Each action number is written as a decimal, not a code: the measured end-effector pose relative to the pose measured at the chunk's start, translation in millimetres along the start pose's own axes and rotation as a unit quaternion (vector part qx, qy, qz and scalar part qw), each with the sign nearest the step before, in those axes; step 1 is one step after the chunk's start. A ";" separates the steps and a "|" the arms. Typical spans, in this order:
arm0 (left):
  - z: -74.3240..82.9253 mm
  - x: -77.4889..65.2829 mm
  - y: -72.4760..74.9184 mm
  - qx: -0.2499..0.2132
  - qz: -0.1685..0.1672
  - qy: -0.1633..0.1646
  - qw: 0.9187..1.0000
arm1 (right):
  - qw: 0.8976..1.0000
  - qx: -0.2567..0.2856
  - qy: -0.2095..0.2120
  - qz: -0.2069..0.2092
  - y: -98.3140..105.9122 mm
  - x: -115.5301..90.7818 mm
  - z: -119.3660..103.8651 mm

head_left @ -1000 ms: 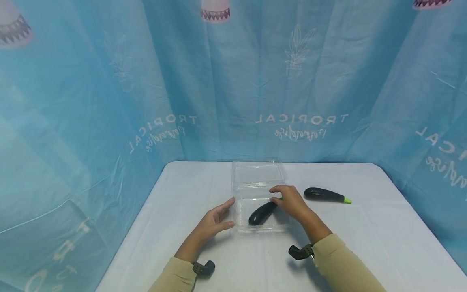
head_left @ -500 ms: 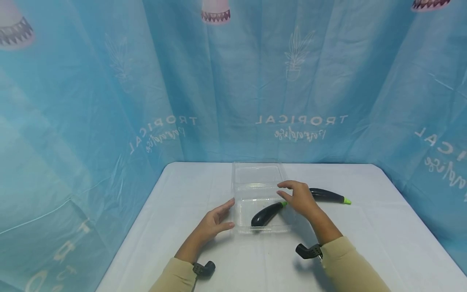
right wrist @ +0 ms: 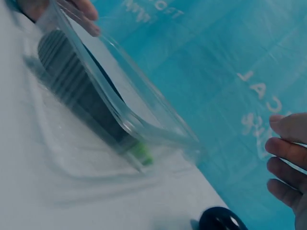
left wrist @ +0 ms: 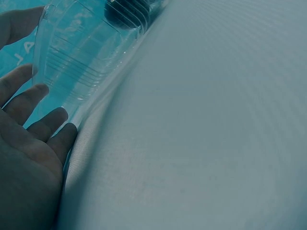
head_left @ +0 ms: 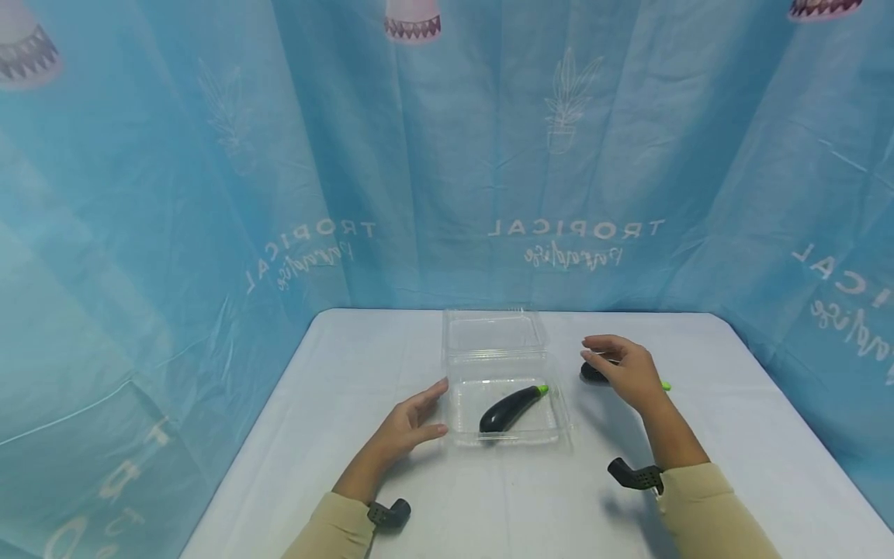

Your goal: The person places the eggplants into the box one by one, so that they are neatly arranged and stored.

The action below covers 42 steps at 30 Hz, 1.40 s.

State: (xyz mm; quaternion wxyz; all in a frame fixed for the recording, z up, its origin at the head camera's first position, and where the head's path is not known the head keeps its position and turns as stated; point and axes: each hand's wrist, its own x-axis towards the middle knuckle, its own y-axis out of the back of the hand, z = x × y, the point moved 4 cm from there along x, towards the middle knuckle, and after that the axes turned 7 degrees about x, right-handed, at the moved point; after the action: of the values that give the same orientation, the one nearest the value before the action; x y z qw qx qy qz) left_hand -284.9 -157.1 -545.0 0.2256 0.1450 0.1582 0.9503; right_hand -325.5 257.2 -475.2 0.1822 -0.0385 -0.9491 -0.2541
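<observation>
Over the loose eggplant (head_left: 592,374), beside a clear clamshell (head_left: 464,400) cradling another eggplant (head_left: 510,409), right hand (head_left: 632,374) hangs empty, fingers slightly parted, left hand (head_left: 405,425) spread at the clamshell's side; off-centre pinch could roll glossy skin away.

I'm seeing the head view running bright and even, soft shadows falling on the white tabletop (head_left: 517,497), while both wrist feeds are coming through dim and teal, the clear container (right wrist: 125,119) blurring in the right one.

The tabletop (head_left: 503,497) bears a box (head_left: 492,355) at its far edge and, toward the far-right corner, seemingly an eggplant (head_left: 592,373).
</observation>
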 end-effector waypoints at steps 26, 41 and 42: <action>-2.4 0.2 1.0 0.007 0.006 0.004 1.000 | 0.991 0.033 -0.127 -0.006 89.8 -3.1 81.4; -0.6 -0.5 1.0 0.002 0.001 0.006 1.000 | 0.987 -0.004 -0.143 -0.079 79.1 -4.5 126.2; -0.6 -0.5 1.3 0.002 0.001 0.006 1.000 | 0.986 -0.005 -0.145 -0.079 78.2 -3.8 126.6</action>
State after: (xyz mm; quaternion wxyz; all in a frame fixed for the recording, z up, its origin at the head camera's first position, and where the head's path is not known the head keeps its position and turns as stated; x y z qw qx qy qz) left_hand -285.1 -158.6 -545.1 0.2236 0.1402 0.1611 0.9510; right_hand -350.4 387.9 -541.8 0.0217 -0.0003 -0.9642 -0.2643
